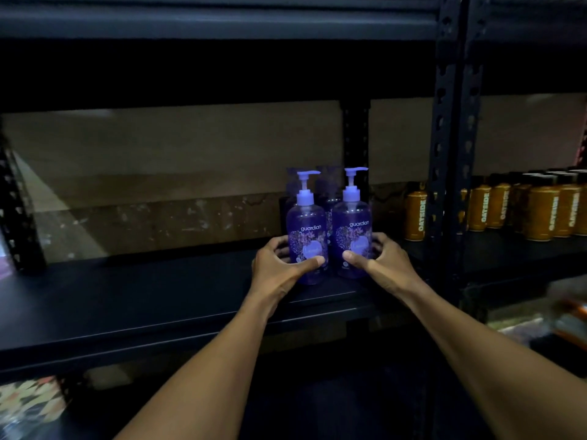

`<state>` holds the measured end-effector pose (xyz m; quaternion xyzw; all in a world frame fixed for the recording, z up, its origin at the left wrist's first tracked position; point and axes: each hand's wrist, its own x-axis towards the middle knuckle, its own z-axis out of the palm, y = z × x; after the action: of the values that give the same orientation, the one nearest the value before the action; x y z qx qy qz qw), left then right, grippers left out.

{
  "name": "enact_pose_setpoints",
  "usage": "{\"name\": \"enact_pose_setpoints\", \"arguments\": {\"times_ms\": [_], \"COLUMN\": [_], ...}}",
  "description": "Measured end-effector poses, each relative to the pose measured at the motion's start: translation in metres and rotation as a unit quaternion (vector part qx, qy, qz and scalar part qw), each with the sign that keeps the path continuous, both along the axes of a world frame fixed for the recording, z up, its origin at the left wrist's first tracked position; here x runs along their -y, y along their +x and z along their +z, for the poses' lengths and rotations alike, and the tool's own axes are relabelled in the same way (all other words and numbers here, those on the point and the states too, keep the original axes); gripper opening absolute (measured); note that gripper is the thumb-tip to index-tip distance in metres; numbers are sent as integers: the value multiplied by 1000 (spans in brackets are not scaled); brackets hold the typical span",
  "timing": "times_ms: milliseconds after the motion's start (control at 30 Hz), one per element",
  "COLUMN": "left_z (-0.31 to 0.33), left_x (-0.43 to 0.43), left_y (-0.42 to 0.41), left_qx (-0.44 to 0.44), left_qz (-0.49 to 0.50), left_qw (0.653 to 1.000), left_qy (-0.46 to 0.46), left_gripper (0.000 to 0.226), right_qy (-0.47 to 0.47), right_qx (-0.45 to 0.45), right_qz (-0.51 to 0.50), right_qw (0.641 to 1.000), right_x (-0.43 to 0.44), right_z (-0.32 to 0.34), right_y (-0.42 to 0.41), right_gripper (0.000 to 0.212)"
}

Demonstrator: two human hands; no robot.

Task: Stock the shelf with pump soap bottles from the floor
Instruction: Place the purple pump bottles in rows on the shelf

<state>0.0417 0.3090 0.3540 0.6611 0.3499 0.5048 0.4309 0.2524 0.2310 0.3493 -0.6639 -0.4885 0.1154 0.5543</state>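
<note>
- Left hand (279, 262) grips the left bottle (306, 223), thumb across its label.
- Right hand (384, 258) grips the right bottle (351, 220).
- Both stand upright, side by side, on the shelf (127, 296) (more bottles (331, 198) behind).

Each hand grips a purple pump bottle on the dark shelf (127, 300): left hand (279, 265), left bottle (306, 230); right hand (386, 260), right bottle (352, 223). Orange cans (536, 214) stand far right.

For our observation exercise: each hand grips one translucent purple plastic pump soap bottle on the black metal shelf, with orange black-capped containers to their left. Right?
No: the head view shows the orange containers to the bottles' right. The left hand does grip the left purple bottle, the right hand the right purple bottle, on the black shelf.
</note>
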Motion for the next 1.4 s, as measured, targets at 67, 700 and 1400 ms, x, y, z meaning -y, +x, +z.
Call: {"name": "enact_pose_setpoints", "arguments": {"times_ms": [67,700,1400], "left_z": [-1,-4,-1], "left_x": [0,-11,-6], "left_y": [0,3,1], "left_qx": [-1,19,5], "left_qz": [0,-8,-10], "left_qw": [1000,1000,1000], "left_qy": [-3,-6,-9], "left_gripper": [78,84,83], "right_qy": [-6,-51,-93], "right_qx": [13,37,58], "right_qz": [-17,-59,-49], "right_qw": [1000,996,993], "right_x": [-1,-41,-35], "right_z": [1,10,14], "right_y": [-2,1,-5], "right_gripper": [76,65,71]}}
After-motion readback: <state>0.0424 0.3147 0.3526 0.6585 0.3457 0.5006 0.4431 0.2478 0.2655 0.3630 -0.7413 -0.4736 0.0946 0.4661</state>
